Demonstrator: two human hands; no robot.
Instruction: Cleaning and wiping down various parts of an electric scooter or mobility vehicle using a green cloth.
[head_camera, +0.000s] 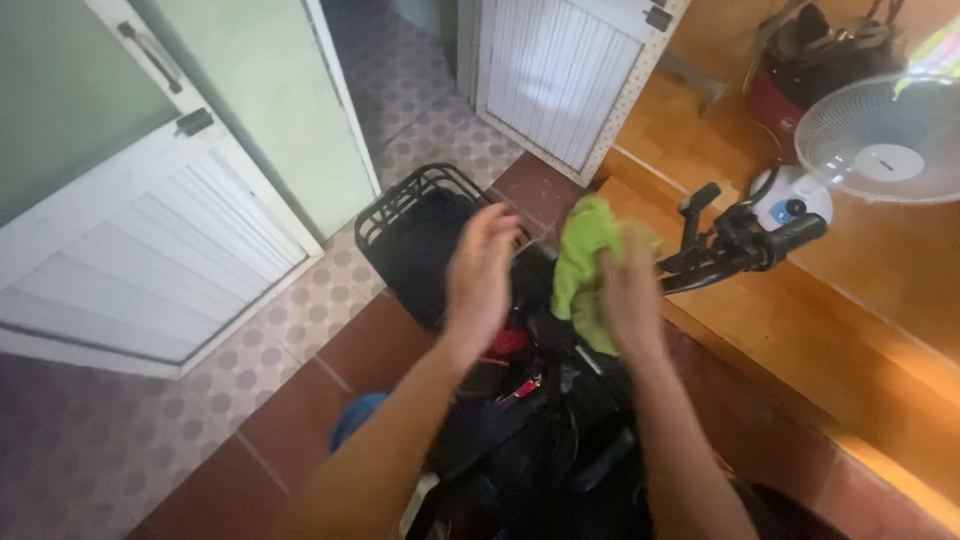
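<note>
Tiled floor (300, 300) in brown and dotted grey runs under a black scooter (540, 430). Nearest, the right hand (630, 295) is closed around a green cloth (585, 255) above the scooter's front; the left hand (480, 270) is open, fingers spread, just beside it. Both look motion-blurred, so the loosely bunched cloth could slip down into the bodywork. Farther off, a swinging elbow might catch the handlebar (745, 245) or the white fan (885, 140).

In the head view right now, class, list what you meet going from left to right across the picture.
White louvred door → black wire basket → left hand → green cloth → right hand → black handlebar grip → white fan.
</note>
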